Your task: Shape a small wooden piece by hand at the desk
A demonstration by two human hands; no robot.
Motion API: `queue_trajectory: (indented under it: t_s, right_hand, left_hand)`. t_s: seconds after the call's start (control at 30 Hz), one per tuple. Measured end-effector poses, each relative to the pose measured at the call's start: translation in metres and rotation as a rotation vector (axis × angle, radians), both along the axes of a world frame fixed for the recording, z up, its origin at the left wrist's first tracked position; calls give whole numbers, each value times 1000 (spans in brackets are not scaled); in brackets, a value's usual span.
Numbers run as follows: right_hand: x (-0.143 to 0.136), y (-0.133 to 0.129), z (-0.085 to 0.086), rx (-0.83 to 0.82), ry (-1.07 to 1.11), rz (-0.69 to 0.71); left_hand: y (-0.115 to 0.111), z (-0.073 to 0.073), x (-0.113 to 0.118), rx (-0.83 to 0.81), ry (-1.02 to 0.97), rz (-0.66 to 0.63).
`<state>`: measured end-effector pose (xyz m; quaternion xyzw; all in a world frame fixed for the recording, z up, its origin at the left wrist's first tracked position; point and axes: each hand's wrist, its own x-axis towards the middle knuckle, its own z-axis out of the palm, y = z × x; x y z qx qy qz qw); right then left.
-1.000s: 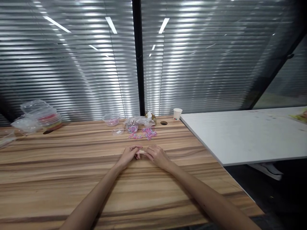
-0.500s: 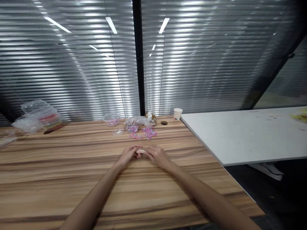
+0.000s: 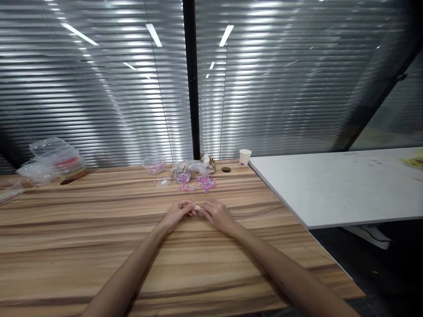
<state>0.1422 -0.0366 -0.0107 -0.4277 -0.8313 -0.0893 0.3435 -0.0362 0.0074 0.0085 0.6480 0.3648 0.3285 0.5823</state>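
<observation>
A small pale, whitish piece (image 3: 197,207) is pinched between my two hands above the wooden table; its kind is too small to make out. My left hand (image 3: 180,212) is closed on its left end, thumb and index finger pressed together. From the other side, my right hand (image 3: 216,215) grips the right end, its fingers bent over and covering part of it. Just beyond my hands lies a loose pile of thin pink, purple and blue bands (image 3: 205,182), with a smaller scatter of the same bands (image 3: 187,188) to its left.
Behind the pile are a clear plastic bag (image 3: 194,166), a round clear tub (image 3: 154,165) with bands inside and a clear lid (image 3: 163,181). A paper cup (image 3: 245,157) stands near a cable hole (image 3: 226,169). Stacked plastic containers (image 3: 66,163) sit far left; a white table (image 3: 330,189) adjoins right.
My left thumb and fingers have shifted slightly right along the pale piece, so less of it shows. My right hand has hardly moved.
</observation>
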Motion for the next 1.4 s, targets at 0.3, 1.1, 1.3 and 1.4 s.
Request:
queue_trajectory:
  t_s: [0.3, 1.1, 1.3, 1.4]
  right_hand:
    - [-1, 0, 0, 12, 10, -15]
    - [1, 0, -1, -16, 5, 8]
    - [2, 0, -1, -35, 0, 4]
    - [1, 0, -1, -34, -1, 14]
  left_hand:
    - [3, -3, -1, -1, 7, 0]
    - [3, -4, -1, 72, 25, -73]
    - [2, -5, -1, 172, 85, -114]
    - [2, -6, 0, 182, 78, -106]
